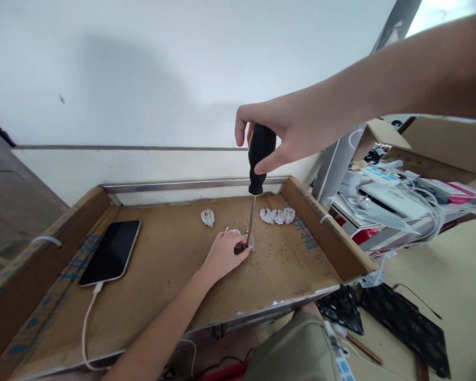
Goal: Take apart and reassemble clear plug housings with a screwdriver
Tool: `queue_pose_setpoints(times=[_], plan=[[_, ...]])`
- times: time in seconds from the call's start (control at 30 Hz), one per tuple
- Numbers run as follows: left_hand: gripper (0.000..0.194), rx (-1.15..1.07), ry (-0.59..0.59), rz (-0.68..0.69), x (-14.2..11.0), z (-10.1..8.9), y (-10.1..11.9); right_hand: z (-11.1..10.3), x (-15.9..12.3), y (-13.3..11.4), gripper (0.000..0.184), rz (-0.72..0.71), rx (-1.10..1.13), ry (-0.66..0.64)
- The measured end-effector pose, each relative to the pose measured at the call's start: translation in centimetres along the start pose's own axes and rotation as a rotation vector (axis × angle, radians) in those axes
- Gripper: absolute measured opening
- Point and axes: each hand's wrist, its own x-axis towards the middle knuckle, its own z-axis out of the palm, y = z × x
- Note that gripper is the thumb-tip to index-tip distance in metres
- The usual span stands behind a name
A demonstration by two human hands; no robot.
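Olive shorts [293, 349] sit nearest, just below the front edge of a shallow cardboard tray [325, 227] strewn with dark specks. A black smartphone [110, 253] and its white charging cable [85, 328] lie at the tray's left, well apart from the hands. The left hand [224, 255] rests on the tray floor, its fingers [238, 248] pinching a small dark item [240, 248] beside a clear plastic piece [249, 242], which they partly hide. Above, the right hand [269, 135] clenches the black-and-yellow handle of a screwdriver [259, 153]. Its long axis stands almost vertical, with the shaft pointing down to that piece. Four more clear plastic pieces [277, 215] lie farther back on the tray. Beyond its right wall are papers and white cables [392, 198] and cardboard boxes [440, 143].
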Motion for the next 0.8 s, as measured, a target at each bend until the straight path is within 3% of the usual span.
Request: queue_pose_setpoints(times=[0.1,0.2,0.23,0.4,0.47,0.53,0.7,0.77,0.8], plan=[[0.019,-0.002,-0.002,-0.004,0.0,0.0,0.0,0.1,0.8,1.0,0.049,0.010,-0.028,-0.064],[0.017,0.005,0.007,0.005,-0.1,0.0,0.0,0.2,1.2,1.6,0.072,0.089,-0.171,0.046],[0.017,0.010,0.010,0.012,-0.1,-0.1,0.0,0.2,1.2,1.7,0.072,0.088,-0.157,0.067],[0.018,0.023,0.010,0.030,-0.2,-0.1,0.0,-0.2,0.5,0.5,0.054,0.032,0.036,-0.099],[0.018,0.023,0.010,0.029,-0.2,-0.1,0.0,-0.4,0.5,-0.1,0.048,0.101,-0.056,-0.078],[0.018,0.021,0.015,0.031,-0.2,-0.1,0.0,-0.5,0.6,-0.3,0.058,0.137,-0.143,-0.035],[0.020,0.023,0.009,0.045,-0.1,-0.2,0.1,-0.8,0.6,-0.8,0.052,-0.013,0.024,-0.116],[0.020,0.035,0.006,0.044,-0.1,-0.2,0.1,-0.8,0.5,-0.9,0.042,0.010,-0.044,-0.075],[0.020,0.039,0.007,0.044,-0.1,-0.2,0.1,-0.8,0.5,-1.0,0.046,0.041,-0.076,-0.038]])
